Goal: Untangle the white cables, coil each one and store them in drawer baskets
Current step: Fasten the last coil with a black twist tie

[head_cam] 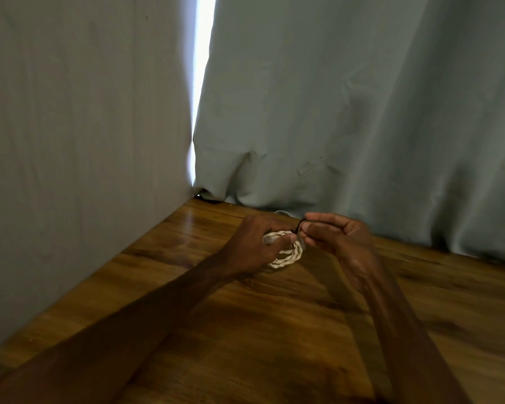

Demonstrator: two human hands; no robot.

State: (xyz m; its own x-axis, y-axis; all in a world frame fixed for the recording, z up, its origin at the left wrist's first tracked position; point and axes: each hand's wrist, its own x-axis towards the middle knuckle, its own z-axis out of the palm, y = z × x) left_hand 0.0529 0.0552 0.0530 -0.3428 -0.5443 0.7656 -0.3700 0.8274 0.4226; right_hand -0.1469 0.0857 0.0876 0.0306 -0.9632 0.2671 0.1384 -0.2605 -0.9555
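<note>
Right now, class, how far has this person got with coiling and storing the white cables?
Done: one white cable is already wound into a small coil above the wooden table. In hand: the left hand grips the coil while the right hand pinches a thin dark band beside it, seemingly to tie it. Left: storing it; no drawer basket or other cable is in view.

No text, label, brand, number or sign can be read anywhere in view.
</note>
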